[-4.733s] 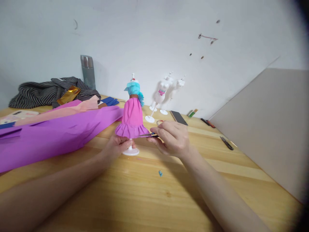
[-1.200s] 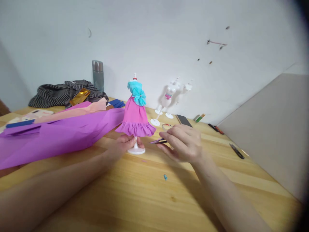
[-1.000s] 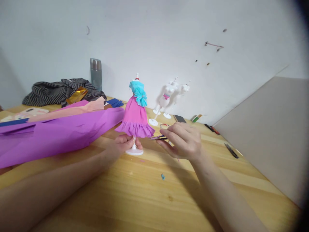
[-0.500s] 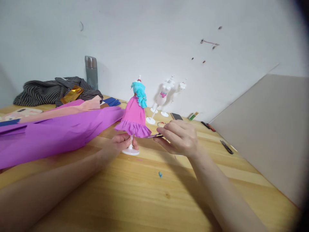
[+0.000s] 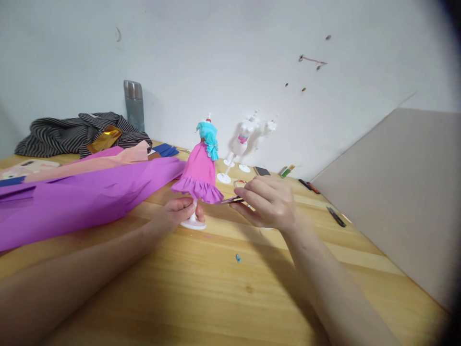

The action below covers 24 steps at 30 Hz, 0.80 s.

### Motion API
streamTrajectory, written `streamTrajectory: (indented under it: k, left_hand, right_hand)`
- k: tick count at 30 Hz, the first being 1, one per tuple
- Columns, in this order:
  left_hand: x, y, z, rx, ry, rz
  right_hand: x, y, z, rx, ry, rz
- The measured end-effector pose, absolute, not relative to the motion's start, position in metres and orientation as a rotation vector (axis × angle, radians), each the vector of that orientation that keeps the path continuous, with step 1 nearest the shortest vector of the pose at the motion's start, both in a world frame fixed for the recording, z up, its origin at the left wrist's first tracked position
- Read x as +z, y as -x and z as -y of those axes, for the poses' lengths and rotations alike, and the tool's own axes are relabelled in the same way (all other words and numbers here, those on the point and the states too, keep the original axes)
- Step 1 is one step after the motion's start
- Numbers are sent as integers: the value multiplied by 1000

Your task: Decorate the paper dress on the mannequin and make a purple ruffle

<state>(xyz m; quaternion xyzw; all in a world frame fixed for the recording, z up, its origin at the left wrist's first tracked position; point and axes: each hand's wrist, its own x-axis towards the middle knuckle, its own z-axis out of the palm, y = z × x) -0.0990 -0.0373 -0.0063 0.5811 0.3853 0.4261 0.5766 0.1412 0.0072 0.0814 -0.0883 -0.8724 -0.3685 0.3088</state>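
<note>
A miniature mannequin (image 5: 195, 211) on a white stand wears a dress (image 5: 201, 166) with a turquoise top, a turquoise bow and a pink skirt ending in a ruffled purple hem. My left hand (image 5: 179, 210) is closed around its stand pole, just above the round base. In my right hand (image 5: 268, 201) is a small pair of scissors (image 5: 232, 199), their blades pointing left at the right edge of the ruffle. Whether the tips touch the paper I cannot tell. My fingers partly hide the handles.
Purple paper (image 5: 108, 197) covers the table's left side, before a striped cloth (image 5: 72, 134) and a grey bottle (image 5: 134, 105). Behind stand bare white mannequins (image 5: 248, 127). A box cutter (image 5: 336, 217) lies right; a turquoise scrap (image 5: 238, 258) lies in front.
The whole view has shifted slightly. The dressed mannequin is turned or tilted a little, its hem sitting slightly further left from the scissors. Both hands keep their hold.
</note>
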Motion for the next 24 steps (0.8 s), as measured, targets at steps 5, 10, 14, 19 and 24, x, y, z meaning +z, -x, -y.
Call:
streamTrajectory:
  k: [5,10,14,19,24]
  left_hand:
    - [-7,98,37,1000,-1333,-925]
    - [-7,99,38,996,-1377,-940]
    - [-9,99,37,995,-1371,-942]
    - [-7,98,39,989,-1372,-962]
    - [-6,97,40,984,-1357,-960]
  right_hand:
    - [82,-142,-8,-987,238,2312]
    - [81,-139,-8,-1009,213,2294]
    - [81,-136,-8,-1038,210,2291]
    - [80,-133,-7,-1034,198,2291]
    - [77,-133,-7,-988,173,2299]
